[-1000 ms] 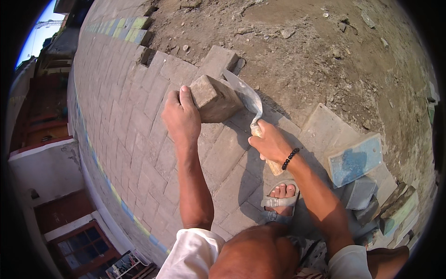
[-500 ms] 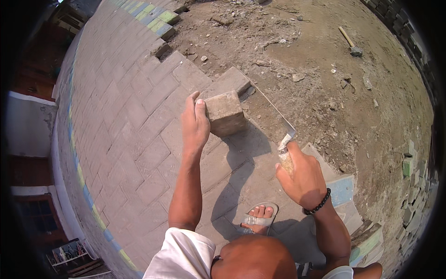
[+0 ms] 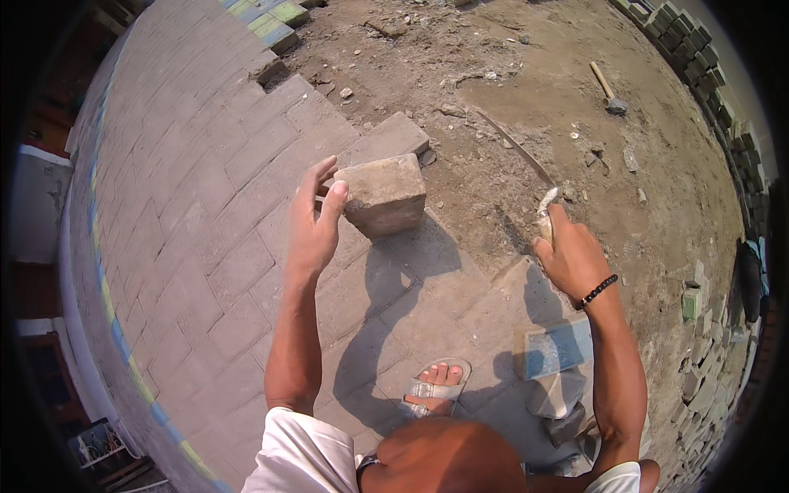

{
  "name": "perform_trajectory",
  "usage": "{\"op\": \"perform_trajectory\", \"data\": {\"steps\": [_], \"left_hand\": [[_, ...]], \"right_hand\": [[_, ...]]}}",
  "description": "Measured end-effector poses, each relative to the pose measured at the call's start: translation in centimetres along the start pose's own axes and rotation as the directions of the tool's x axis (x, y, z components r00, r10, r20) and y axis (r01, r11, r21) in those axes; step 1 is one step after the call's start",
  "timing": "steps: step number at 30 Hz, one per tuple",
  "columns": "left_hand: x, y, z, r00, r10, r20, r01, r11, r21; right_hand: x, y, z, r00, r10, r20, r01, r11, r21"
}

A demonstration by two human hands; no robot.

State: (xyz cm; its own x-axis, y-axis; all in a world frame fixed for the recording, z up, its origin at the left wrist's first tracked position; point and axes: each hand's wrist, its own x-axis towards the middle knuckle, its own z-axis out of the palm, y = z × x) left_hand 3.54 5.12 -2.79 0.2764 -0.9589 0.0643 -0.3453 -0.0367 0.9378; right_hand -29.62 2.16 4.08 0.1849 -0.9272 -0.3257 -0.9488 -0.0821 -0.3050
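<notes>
A grey paving block stands on the laid pavers, one end toward my left hand. My left hand is beside that end with its fingers apart, the thumb close against the block's edge; light contact there cannot be ruled out. My right hand, with a dark beaded bracelet at the wrist, is closed round the pale, crusted handle of a trowel. The trowel's long thin blade shows nearly edge-on and points up and left over the bare soil. Another paver lies just beyond the standing block at the paving's edge.
Laid grey paving spreads to the left, with a stepped edge against rubble-strewn soil. A hammer lies on the soil. Stacked blocks line the far right. A blue-painted block sits near my right forearm, and my sandalled foot is on the pavers.
My right hand has lifted the trowel up and to the right, away from the paving edge. The left hand has drawn slightly back from the block; the whole view has shifted.
</notes>
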Motion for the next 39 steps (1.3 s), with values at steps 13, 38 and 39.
{"op": "perform_trajectory", "data": {"steps": [13, 38, 39], "left_hand": [[4.2, 5.3, 2.5, 0.890, 0.070, 0.451, -0.389, 0.634, 0.668], [-6.5, -0.3, -3.4, 0.970, 0.025, -0.243, 0.081, 0.906, 0.416], [-6.4, -0.2, -3.1, 0.969, 0.025, -0.245, 0.078, 0.911, 0.405]], "right_hand": [[-3.8, -5.8, 13.5, 0.958, -0.119, 0.262, -0.154, 0.560, 0.814], [1.0, -6.1, 10.7, 0.916, -0.371, 0.153, 0.327, 0.912, 0.249], [2.3, -4.3, 10.8, 0.921, -0.343, 0.185, 0.301, 0.928, 0.221]]}}
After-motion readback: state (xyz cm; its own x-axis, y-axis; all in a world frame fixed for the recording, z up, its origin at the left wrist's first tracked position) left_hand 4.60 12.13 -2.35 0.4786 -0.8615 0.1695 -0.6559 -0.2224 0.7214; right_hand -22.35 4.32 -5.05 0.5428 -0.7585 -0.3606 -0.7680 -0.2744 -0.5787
